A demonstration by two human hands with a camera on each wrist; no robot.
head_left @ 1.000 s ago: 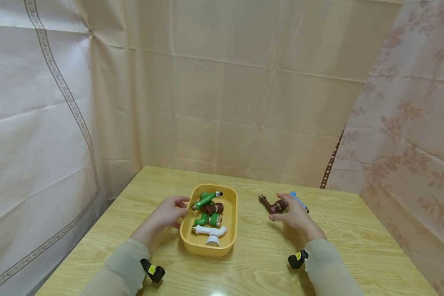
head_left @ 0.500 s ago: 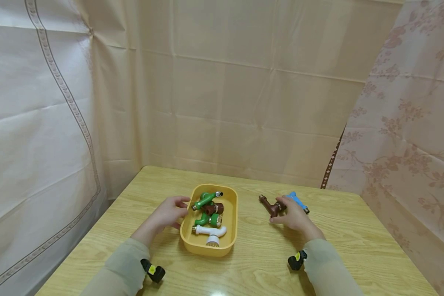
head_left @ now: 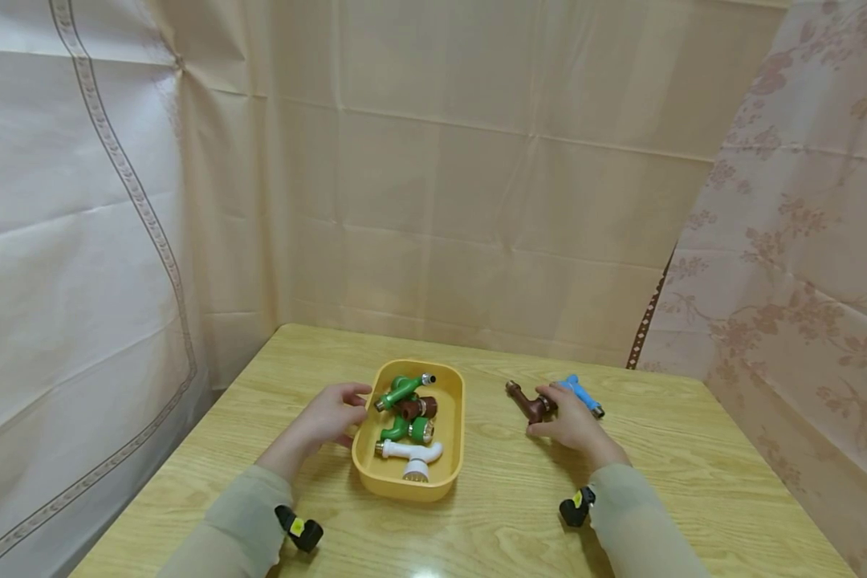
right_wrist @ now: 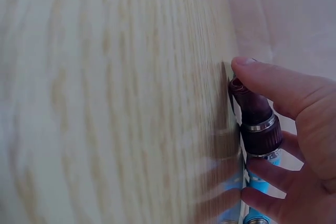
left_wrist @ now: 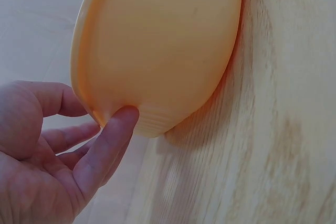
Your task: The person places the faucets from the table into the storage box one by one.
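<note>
Beside the yellow tray (head_left: pixel 453 474), my left hand (head_left: pixel 325 416) has its fingers loosely bent against the left side. The left wrist view shows the left hand (left_wrist: pixel 58 156) touching the rim and outer wall of the tray (left_wrist: pixel 157 40). Inside the tray lie green faucets (head_left: pixel 403 392), a brown one (head_left: pixel 425 408) and a white one (head_left: pixel 413 452). On the table, my right hand (head_left: pixel 574 421) holds a brown faucet (head_left: pixel 531 407) between thumb and fingers. The right hand (right_wrist: pixel 299 129) partly covers a blue faucet (right_wrist: pixel 257 183) beyond the brown faucet (right_wrist: pixel 254 109).
The wooden table (head_left: pixel 498 514) carries the tray left of centre and the brown and blue faucets to its right. A beige curtain (head_left: pixel 441 185) hangs behind the far edge, with a white curtain (head_left: pixel 65 265) at left and a floral one (head_left: pixel 802 265) at right.
My right hand has shifted slightly left and down, its fingers drawing in around the brown faucet. More of the blue faucet shows. The left hand and the tray look unmoved.
</note>
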